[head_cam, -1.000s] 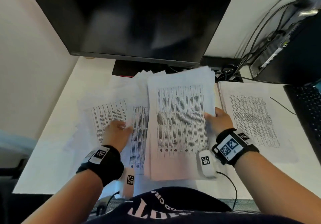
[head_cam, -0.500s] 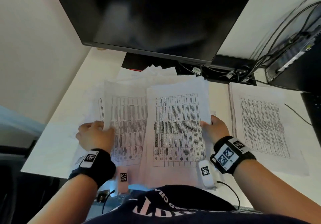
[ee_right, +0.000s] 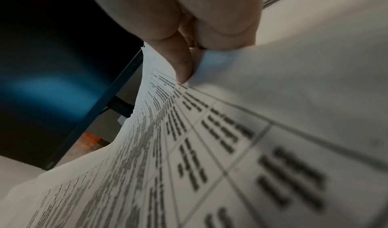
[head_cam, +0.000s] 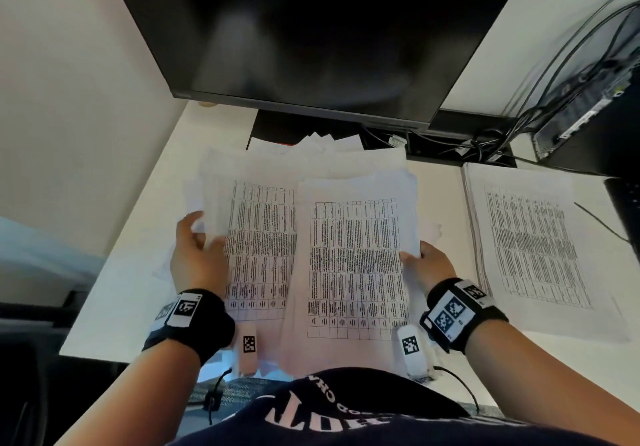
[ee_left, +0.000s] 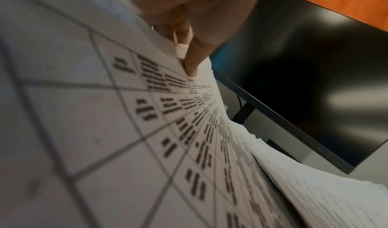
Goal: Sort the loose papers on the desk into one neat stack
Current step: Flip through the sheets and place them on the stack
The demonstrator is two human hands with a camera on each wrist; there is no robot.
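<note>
Printed sheets with tables are gathered in front of me on the white desk [head_cam: 131,237]. My left hand [head_cam: 197,248] grips the left bundle of papers [head_cam: 259,237] by its left edge, thumb on top, as the left wrist view shows with the thumb [ee_left: 193,60] pressed on the sheet [ee_left: 126,132]. My right hand [head_cam: 429,262] grips the right bundle [head_cam: 356,265] at its right edge; the right wrist view has the thumb [ee_right: 180,60] on the page [ee_right: 231,148]. The right bundle overlaps the left one. More loose sheets [head_cam: 311,154] fan out behind them.
A separate stack of printed papers [head_cam: 533,244] lies on the desk at the right. A large dark monitor [head_cam: 311,30] hangs over the back, with cables [head_cam: 485,144] and a black computer [head_cam: 595,106] at the right rear. A keyboard corner [head_cam: 627,210] shows far right.
My left hand moved from lying on the sheets to gripping the left bundle's edge and lifting it. Both bundles have drawn closer together and nearer to me.
</note>
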